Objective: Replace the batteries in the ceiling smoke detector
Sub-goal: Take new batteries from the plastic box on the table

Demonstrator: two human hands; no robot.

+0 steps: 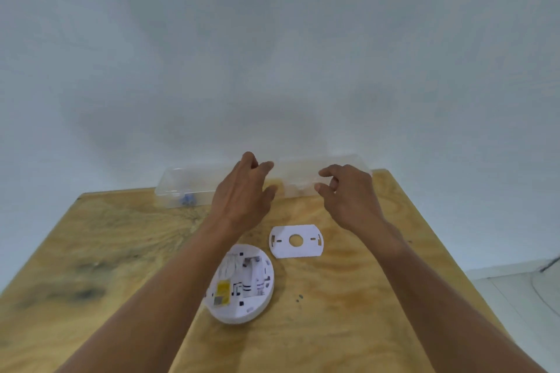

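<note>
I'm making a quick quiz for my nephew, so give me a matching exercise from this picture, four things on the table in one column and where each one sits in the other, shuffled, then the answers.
Things:
1. smoke detector
2. mounting plate
3. clear plastic box
4. blue items

Places:
A. along the table's far edge, by the wall
B. inside the left end of the box
C. nearest the person, lying with its back side up
D. flat on the wood, just right of and beyond the detector

Pairs: 1-C, 2-D, 3-A, 4-B
</note>
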